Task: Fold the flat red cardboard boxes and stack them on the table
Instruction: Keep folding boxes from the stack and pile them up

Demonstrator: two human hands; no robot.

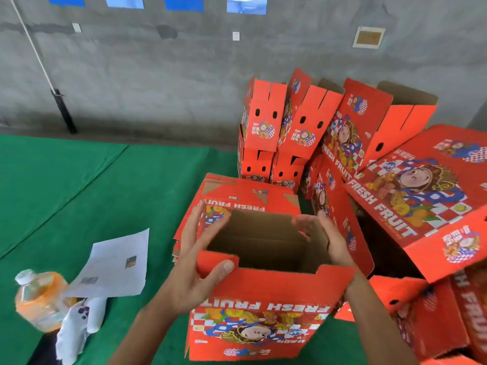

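Judging by the folded boxes (303, 127) piled beyond our right hand (332, 241), we are well into the job, though flat boxes (237, 191) lie just past our fingertips, not yet folded. Between our hands stands the half-formed box (263, 312), open-topped and holding nothing. Our left hand (195, 262) grips its near-left corner, thumb over the rim; our right hand presses, fingers straight, against its right wall.

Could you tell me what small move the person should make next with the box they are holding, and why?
Probably fold a top flap inward. The opened red box stands squared up with its brown inside showing, the left hand grips its near-left corner and the right hand presses the right wall, so the top looks unclosed.
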